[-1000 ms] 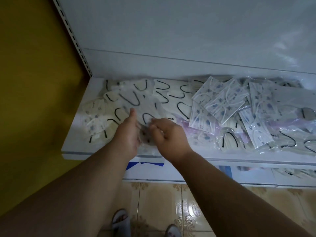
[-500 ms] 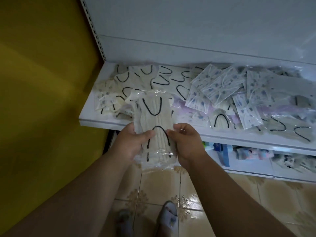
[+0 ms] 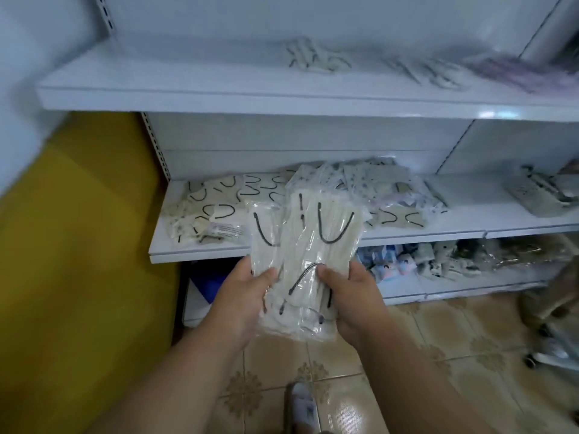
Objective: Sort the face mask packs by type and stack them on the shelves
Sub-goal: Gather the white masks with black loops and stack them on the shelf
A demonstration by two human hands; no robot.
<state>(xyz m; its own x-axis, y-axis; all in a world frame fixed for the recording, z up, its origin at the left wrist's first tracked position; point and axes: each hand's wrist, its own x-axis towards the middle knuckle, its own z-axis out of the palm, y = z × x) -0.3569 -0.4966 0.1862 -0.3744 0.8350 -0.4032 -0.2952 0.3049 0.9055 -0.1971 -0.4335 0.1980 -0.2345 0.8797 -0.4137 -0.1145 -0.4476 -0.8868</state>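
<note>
Together, left hand and right hand grip stacked mask packs.

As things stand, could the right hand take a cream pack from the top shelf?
Probably not yet. The right hand and left hand both grip the held packs, so neither is free. The cream pack lies uncovered on the top shelf, but well above the hands.

Yellow wall, patterned floor tiles
</note>
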